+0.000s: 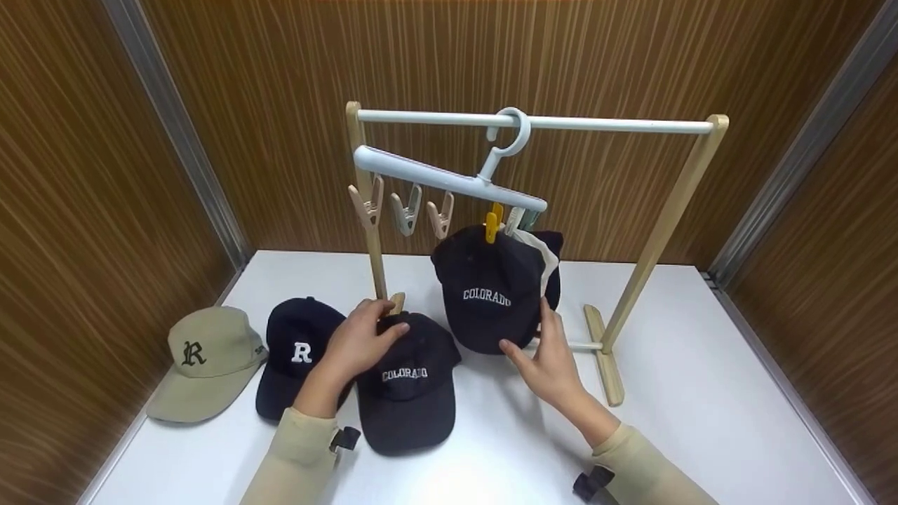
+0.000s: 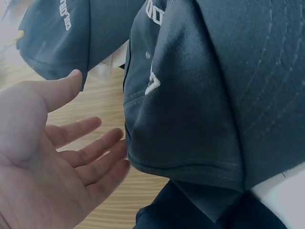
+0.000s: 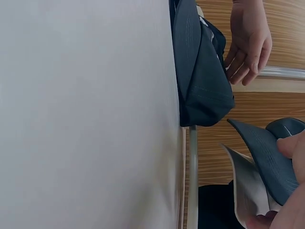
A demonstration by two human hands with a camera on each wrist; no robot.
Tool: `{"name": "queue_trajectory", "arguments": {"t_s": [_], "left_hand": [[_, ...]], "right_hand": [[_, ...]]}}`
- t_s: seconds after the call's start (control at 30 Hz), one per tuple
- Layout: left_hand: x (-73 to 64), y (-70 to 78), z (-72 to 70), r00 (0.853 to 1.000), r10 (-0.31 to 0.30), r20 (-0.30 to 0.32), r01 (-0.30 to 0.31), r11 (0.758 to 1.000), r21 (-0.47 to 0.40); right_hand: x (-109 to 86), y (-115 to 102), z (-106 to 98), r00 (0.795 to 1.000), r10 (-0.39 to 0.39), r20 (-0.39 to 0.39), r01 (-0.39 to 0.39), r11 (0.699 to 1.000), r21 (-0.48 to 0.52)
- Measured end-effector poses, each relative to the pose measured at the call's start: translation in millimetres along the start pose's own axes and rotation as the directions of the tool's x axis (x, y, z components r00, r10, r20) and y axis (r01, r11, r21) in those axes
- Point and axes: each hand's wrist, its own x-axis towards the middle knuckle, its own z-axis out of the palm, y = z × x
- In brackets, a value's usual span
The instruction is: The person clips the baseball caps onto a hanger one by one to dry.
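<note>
A black cap with white COLORADO lettering [image 1: 484, 273] hangs brim down from a yellow clip [image 1: 492, 224] on a pale blue hanger [image 1: 428, 172]. Behind it hang a white cap [image 1: 551, 261] and another dark cap [image 1: 555, 287]. My right hand [image 1: 551, 361] grips the lower edges of the front caps, thumb on the black brim [image 3: 271, 157], fingertips behind the white one [image 3: 248, 191]. My left hand [image 1: 361, 340] is at the crown of a second black COLORADO cap [image 1: 407, 417] on the table, its fingers [image 2: 102, 152] loosely extended, thumb apart.
The hanger tilts down to the right on a rack's white rail [image 1: 617, 125]. Three unused clips [image 1: 405, 210] dangle at its left. A navy R cap [image 1: 280, 379] and a beige R cap [image 1: 210, 351] lie leftward on the white table [image 1: 701, 393]. Wood-grain walls [image 1: 280, 63] enclose it.
</note>
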Motion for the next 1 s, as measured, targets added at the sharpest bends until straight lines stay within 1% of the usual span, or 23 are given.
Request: {"name": "queue_trajectory", "arguments": {"t_s": [0.23, 0.5, 0.73, 0.9, 1.0], "left_hand": [[-1.4, -5.7, -0.7, 0.999, -0.036, 0.023, 0.035, 0.999, 0.020], [-1.9, -10.2, -1.4, 0.997, -0.061, 0.052, 0.059, 0.997, 0.043], [-4.5, -16.9, -2.1, 0.996, -0.062, 0.067, 0.058, 0.996, 0.069], [-4.3, -16.7, -3.3, 0.992, -0.075, 0.097, 0.071, 0.996, 0.045], [-4.2, -16.8, -4.1, 0.990, -0.081, 0.111, 0.079, 0.996, 0.029]], "right_hand": [[-7.8, 0.3, 1.0, 0.992, 0.106, 0.069, -0.103, 0.994, -0.047], [-13.6, 0.8, 2.9, 0.977, 0.173, 0.120, -0.165, 0.983, -0.076], [-17.0, 4.4, 6.5, 0.950, 0.244, 0.192, -0.232, 0.969, -0.082], [-17.8, 7.6, 8.8, 0.930, 0.255, 0.263, -0.248, 0.967, -0.061], [-18.4, 7.7, 10.5, 0.921, 0.257, 0.293, -0.246, 0.966, -0.072]]}}
